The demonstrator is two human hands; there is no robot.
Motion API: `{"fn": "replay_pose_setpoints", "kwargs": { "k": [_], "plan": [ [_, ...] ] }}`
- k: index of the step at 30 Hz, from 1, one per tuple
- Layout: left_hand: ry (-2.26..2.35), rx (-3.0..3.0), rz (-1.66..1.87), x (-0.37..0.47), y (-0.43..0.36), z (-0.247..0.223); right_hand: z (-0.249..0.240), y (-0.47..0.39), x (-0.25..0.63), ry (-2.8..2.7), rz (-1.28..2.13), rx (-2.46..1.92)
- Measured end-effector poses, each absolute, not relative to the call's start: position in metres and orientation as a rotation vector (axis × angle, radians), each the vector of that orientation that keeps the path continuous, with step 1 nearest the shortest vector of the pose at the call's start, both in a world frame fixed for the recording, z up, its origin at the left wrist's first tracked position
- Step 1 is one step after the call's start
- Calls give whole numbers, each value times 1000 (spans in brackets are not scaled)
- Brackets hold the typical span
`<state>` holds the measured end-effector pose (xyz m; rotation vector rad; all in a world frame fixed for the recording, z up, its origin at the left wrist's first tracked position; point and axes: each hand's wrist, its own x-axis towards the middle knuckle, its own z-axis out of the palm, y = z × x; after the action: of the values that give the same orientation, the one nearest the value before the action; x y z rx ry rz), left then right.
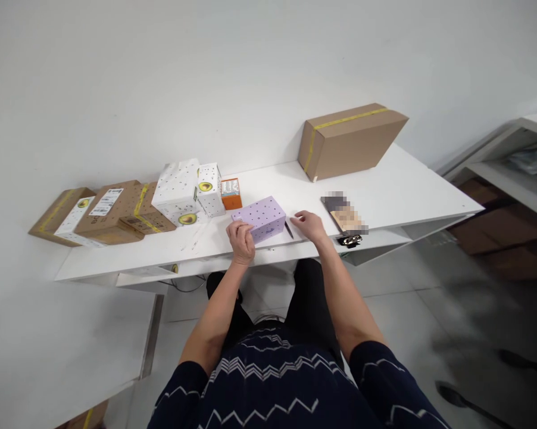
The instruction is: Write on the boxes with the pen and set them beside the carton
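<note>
A lilac box [260, 215] with small dark dots stands at the front of the white table [206, 243]. My left hand [242, 241] is closed on its left end, fingers bent over the near corner. Just off the box's right end, my right hand [309, 226] hovers low over the tabletop with its fingers curled in and the thumb close to them. Whatever may be between those fingertips is too small to make out. A dark pen [289, 230] lies on the table between the box and my right hand.
Behind the lilac box stands a small orange box [231, 193]. White avocado-print boxes [177, 190] and brown cartons [110, 211] line the left side. A large taped carton [353, 143] leans at the back right. A blurred flat item [344, 213] lies near the front edge.
</note>
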<state>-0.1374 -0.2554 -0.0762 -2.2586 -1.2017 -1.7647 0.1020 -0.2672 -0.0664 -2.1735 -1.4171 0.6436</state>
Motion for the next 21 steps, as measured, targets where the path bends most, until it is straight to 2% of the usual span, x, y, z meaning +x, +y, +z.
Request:
{"fn": "replay_pose_setpoints", "kwargs": {
  "k": [4,6,11,18,21],
  "plan": [
    [-1101,-2240,-1787,-137,-255,-76,-68,-281,139,-1135,153,-2436],
    [-1087,-2229,-1791,-137,-255,-75,-71,-286,157,-1012,45,-2545],
    [-1120,-2217,-1770,-136,-256,-76,-79,-292,183,-1031,313,-2644],
    [-1184,-2253,-1735,-137,-256,-80,-79,-310,176,-1136,215,-2587],
    [-1172,-2253,-1729,-137,-256,-81,-76,-322,174,-1001,359,-2389]
  ]
}}
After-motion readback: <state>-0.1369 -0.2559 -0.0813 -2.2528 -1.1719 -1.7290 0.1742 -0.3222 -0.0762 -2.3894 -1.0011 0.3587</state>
